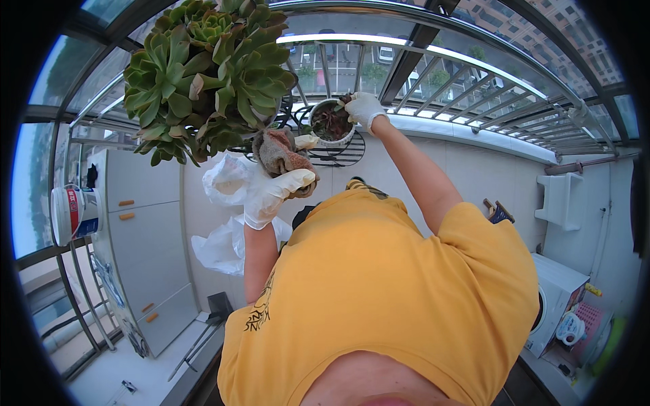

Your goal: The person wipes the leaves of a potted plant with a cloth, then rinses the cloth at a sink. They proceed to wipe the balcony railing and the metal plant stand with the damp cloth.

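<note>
My left hand [274,195], in a white glove, grips a bunched brown-grey cloth [284,155]. Just above it spreads a large green succulent [203,81], its leaves hanging over the cloth's left side. Also gloved, my right hand [366,111] has its fingertips pinched at a small reddish plant sprig [344,100] at the rim of a round white flower pot [332,142]. Dark reddish stems and leaves fill that pot. Beneath it is a black metal plant stand [350,155]. What the right fingertips press on is partly hidden.
White plastic bags [223,243] lie on the floor at left. A white cabinet [147,213] and a white bucket [76,215] stand further left. Metal railings [457,96] run along the windows. At right are a white plastic stool [558,200] and a washing machine [556,289].
</note>
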Motion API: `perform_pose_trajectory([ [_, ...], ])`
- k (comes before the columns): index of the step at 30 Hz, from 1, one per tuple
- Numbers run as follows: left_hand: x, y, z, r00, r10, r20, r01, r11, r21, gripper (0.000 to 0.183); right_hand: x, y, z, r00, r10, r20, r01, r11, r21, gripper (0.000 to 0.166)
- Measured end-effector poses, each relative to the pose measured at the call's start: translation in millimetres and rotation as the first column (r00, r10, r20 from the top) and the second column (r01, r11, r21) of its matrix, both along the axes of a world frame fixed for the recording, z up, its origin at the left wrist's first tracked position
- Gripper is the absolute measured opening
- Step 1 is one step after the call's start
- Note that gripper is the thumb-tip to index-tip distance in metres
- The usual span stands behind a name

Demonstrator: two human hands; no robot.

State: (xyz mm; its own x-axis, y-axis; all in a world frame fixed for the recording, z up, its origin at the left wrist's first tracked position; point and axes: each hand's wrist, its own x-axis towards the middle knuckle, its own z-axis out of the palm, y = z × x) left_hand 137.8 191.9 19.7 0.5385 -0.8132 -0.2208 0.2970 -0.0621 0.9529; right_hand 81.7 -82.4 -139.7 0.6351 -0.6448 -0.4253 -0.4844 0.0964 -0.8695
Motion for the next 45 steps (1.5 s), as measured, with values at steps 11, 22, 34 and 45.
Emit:
perform_pose_trajectory([
  [11, -1.3, 0.6, 6.4, 0.997, -0.075, -0.013, 0.076, 0.996, 0.051, 0.055, 50.9, -2.7, -43.1, 0.788, 0.329, -0.521, -0.571, 0.708, -0.416, 0.026],
  [22, 13.8, 11.4, 9.2, 0.975, -0.195, -0.110, 0.210, 0.967, 0.146, 0.047, 42.4, -4.6, -29.0, 0.841, 0.221, -0.495, -0.485, 0.713, -0.506, 0.028],
  [34, 12.2, 5.9, -60.3, 0.937, -0.188, -0.296, 0.139, 0.974, -0.177, 0.044, -70.0, 97.2, 74.1, 0.579, -0.532, 0.617, 0.160, 0.817, 0.554, 0.042],
  [45, -157.3, -76.8, -67.2, 0.857, -0.441, -0.267, 0.423, 0.898, -0.124, 0.041, -253.2, 139.8, 73.7, 0.432, -0.502, 0.749, 0.317, 0.862, 0.395, 0.064],
])
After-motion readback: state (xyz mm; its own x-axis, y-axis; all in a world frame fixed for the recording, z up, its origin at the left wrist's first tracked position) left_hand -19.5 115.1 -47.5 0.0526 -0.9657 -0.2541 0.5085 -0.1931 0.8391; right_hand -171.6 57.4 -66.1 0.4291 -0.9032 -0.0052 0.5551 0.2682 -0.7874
